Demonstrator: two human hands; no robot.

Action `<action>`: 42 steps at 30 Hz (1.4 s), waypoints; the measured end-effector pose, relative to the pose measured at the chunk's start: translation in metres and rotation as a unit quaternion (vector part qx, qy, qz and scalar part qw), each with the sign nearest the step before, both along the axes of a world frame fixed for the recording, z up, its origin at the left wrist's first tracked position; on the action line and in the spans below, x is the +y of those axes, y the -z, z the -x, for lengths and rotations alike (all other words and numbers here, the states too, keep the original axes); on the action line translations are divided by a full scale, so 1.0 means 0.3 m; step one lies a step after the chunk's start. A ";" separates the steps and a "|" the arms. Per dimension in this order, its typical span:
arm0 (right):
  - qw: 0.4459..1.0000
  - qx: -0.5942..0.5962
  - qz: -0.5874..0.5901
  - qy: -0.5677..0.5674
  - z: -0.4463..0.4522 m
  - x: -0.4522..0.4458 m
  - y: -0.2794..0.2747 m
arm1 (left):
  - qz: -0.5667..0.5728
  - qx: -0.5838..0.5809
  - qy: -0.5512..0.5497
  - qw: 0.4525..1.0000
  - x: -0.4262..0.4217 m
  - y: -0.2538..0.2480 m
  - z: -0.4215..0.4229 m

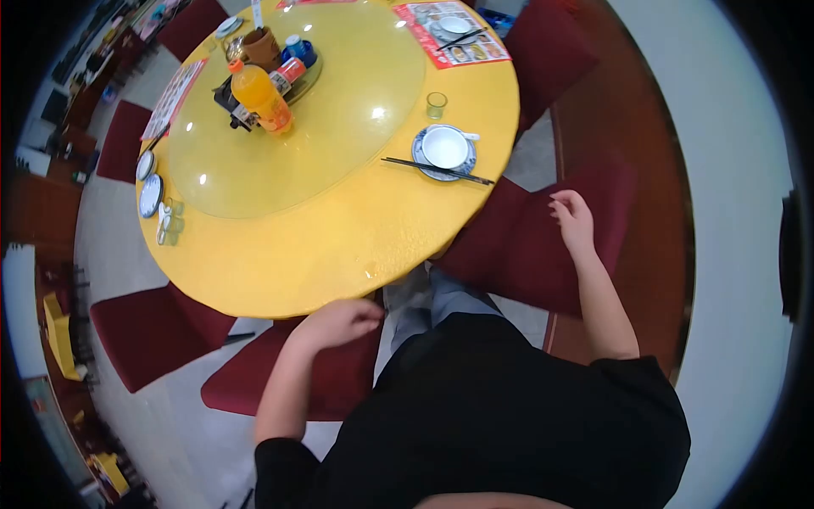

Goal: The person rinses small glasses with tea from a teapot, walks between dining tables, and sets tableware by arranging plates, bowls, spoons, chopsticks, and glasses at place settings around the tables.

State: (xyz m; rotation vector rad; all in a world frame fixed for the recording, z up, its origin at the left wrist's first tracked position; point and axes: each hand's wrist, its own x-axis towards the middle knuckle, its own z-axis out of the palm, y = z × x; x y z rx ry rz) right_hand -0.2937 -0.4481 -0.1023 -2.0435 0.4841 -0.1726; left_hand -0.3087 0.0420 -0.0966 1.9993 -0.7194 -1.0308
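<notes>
My left hand [346, 322] hangs beside the near edge of the round yellow table [339, 246], above a dark red chair [339, 386]. Its fingers curl together, a little blurred, and I see nothing in them. Off the table's right side, my right hand [574, 222] is over another dark red chair [526, 246], with loosely bent fingers slightly apart and no object in them. Closest to it on the table is a white bowl [445, 146] on a blue-patterned plate [434, 172]. Black chopsticks [403, 163] lie across the plate's near side, and a small green glass [436, 105] stands behind.
A clear turntable [339, 153] carries an orange drink bottle [259, 97], a brown pot [261, 49] and a blue container [298, 51]. Plates [151, 195] and glasses [170, 227] sit at the left edge. A red printed mat [487, 51] lies at the far right.
</notes>
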 end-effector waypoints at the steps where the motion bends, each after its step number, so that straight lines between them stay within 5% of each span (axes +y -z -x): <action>1: 1.000 0.010 -0.022 -0.017 -0.116 -0.009 0.064 | 0.078 0.056 -0.101 0.990 -0.066 0.067 -0.047; 3: 0.995 0.037 -0.072 -0.049 -0.347 -0.060 0.198 | 0.165 0.248 -0.297 0.907 -0.235 0.198 -0.129; 9: 0.987 0.037 0.041 -0.152 -1.001 -0.134 0.594 | 0.103 0.251 -0.536 0.799 -0.724 0.552 -0.556; 13: 0.973 0.114 0.010 -0.201 -1.049 -0.095 0.707 | 0.095 0.257 -0.569 0.776 -0.818 0.583 -0.700; 21: 0.971 0.111 0.000 -0.213 -1.044 -0.003 0.657 | 0.140 0.273 -0.612 0.729 -0.834 0.604 -0.765; 33: 0.962 0.181 -0.067 -0.194 -0.857 0.029 0.695 | 0.089 0.187 -0.580 0.788 -0.707 0.690 -0.763; 42: 0.936 0.233 -0.112 -0.240 -0.865 0.154 0.578 | 0.116 0.209 -0.582 0.777 -0.585 0.647 -0.712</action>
